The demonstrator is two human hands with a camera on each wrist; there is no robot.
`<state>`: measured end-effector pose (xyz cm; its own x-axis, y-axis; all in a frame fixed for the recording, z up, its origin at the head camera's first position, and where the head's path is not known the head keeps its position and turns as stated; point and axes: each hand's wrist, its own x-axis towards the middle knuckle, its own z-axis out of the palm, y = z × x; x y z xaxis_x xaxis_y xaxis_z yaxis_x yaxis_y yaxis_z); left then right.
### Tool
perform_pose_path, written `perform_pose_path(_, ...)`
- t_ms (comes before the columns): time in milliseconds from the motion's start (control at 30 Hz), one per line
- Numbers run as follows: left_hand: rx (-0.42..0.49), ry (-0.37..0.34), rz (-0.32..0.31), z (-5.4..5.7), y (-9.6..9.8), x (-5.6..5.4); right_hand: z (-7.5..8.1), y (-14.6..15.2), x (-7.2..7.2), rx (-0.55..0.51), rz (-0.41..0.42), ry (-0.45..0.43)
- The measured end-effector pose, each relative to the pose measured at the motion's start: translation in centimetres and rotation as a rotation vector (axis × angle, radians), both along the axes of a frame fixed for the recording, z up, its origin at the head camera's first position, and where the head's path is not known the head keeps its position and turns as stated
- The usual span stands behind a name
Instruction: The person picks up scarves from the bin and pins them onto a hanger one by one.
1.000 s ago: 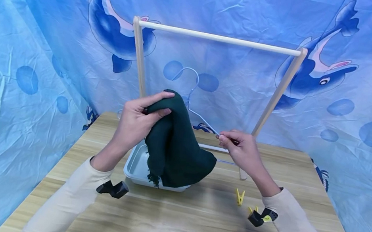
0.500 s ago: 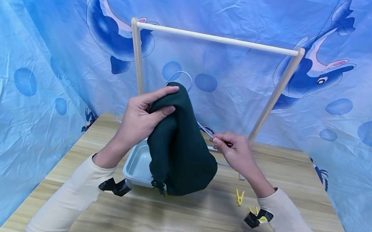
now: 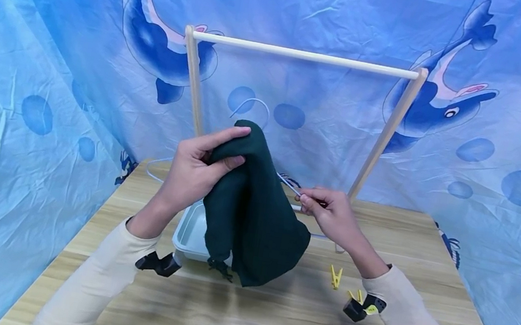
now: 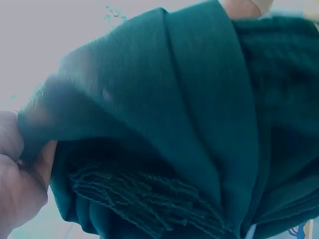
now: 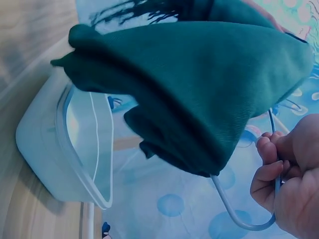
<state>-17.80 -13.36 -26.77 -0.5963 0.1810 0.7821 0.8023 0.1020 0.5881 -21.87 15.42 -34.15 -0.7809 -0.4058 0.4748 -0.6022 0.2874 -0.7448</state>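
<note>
A dark green scarf with a fringe (image 3: 263, 225) is bunched over a pale blue wire hanger (image 3: 289, 183). Near the scarf's folded upper edge, my left hand (image 3: 191, 169) grips the cloth between thumb and fingers. My right hand (image 3: 331, 212) pinches the hanger's right arm. The hook curves up behind the scarf's top, and a rounded pale blue end pokes out left of my left wrist. In the right wrist view the hanger's rounded corner (image 5: 244, 225) comes out from under the cloth. The hanger's middle is hidden by the scarf.
A light blue plastic basin (image 3: 187, 244) sits on the wooden table (image 3: 236, 322), partly behind the scarf. Beyond it rises a rack with a white top bar (image 3: 307, 55). Yellow clothespins (image 3: 335, 277) lie near my right forearm. Blue dolphin-print curtains surround the table.
My right hand has moved the hanger slightly left and down, so its shoulder slid behind the scarf. The scarf's lower edge hangs lower and farther right. The hanger's left end now shows more.
</note>
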Motion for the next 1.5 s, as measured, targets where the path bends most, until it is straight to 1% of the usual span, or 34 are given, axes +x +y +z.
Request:
perform_pose_path(100,-0.007,-0.035,0.0,-0.2,-0.4,0.2,0.3,0.2,0.2,-0.015,0.003,0.001)
perform_pose_path(333,-0.023,-0.112,-0.006,-0.7,-1.6,0.6,0.6,0.7,0.0,-0.056,0.036,0.056)
perform_pose_path(567,-0.01,-0.148,-0.07,-0.9,-2.6,0.7,1.7,1.3,0.1,-0.095,0.041,0.063)
perform_pose_path(633,-0.023,-0.151,-0.064,-1.1,-2.8,0.7,2.1,1.5,0.2,-0.114,0.031,0.056)
perform_pose_path(733,-0.022,-0.161,-0.03,-1.4,-3.1,0.5,2.5,1.7,0.3,-0.113,0.014,0.062)
perform_pose_path(800,-0.008,-0.174,-0.004,-1.6,-3.2,0.4,2.7,1.8,0.3,-0.088,0.006,0.068)
perform_pose_path(900,0.015,-0.199,0.019,-2.0,-3.4,0.2,2.7,1.7,0.4,-0.054,0.0,0.074)
perform_pose_path(1000,0.006,-0.217,0.044,-2.2,-3.6,0.3,2.7,1.7,0.5,-0.049,0.001,0.069)
perform_pose_path(1200,-0.025,-0.281,0.11,-2.5,-4.2,0.3,3.3,1.9,0.9,-0.052,0.011,0.109)
perform_pose_path(1333,-0.07,-0.318,0.155,-2.7,-4.5,0.4,3.7,2.0,1.2,-0.044,0.017,0.139)
perform_pose_path(1433,-0.128,-0.34,0.215,-2.9,-4.8,0.4,4.0,2.1,1.3,-0.04,0.023,0.158)
perform_pose_path(1500,-0.181,-0.355,0.274,-3.1,-5.1,0.4,4.1,2.1,1.4,-0.041,0.027,0.169)
